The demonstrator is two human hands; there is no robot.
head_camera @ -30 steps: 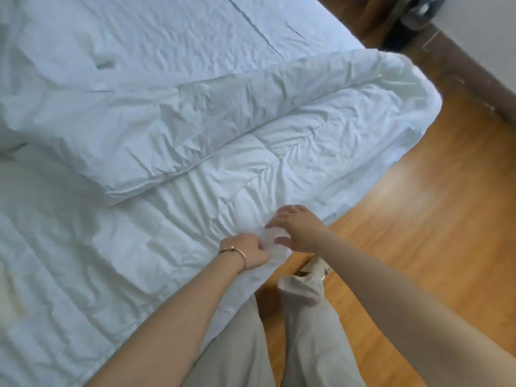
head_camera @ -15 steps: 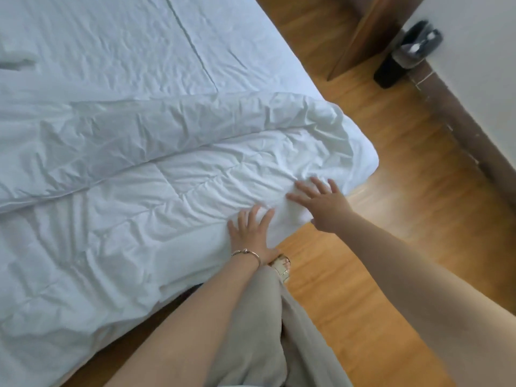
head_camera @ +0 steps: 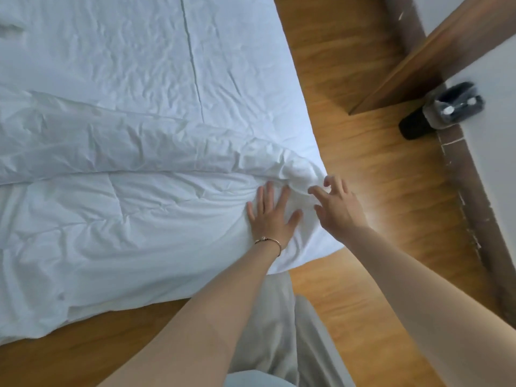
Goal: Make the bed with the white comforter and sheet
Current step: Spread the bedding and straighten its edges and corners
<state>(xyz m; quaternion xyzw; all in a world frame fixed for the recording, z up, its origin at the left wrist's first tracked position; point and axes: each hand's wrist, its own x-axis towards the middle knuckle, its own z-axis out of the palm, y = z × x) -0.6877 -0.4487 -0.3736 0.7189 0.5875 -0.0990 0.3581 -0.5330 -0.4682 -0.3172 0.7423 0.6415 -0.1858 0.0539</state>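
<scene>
Surroundings: wooden floor [head_camera: 363, 169] of glossy amber planks runs along the right side of the bed [head_camera: 237, 65], bounded by a dark brown skirting board [head_camera: 472, 219] and a slanting wooden panel [head_camera: 435, 54]. One black object [head_camera: 416, 127], partly wrapped in clear plastic, stands by the wall, well apart from the bed. One white comforter [head_camera: 125, 219], quilted and heavily creased, covers the near part of the bed, its upper portion folded over itself; one white sheet [head_camera: 111, 51], finely wrinkled with a single straight seam, lies bare beyond it. Left hand [head_camera: 272, 216], one thin metal bangle [head_camera: 269, 241] at its wrist, presses flat with spread fingers on the comforter's corner. Right hand [head_camera: 339, 208], fingers relaxed and grasping nothing, reaches the bunched corner fabric. Beige trousers [head_camera: 279, 325] appear below.
</scene>
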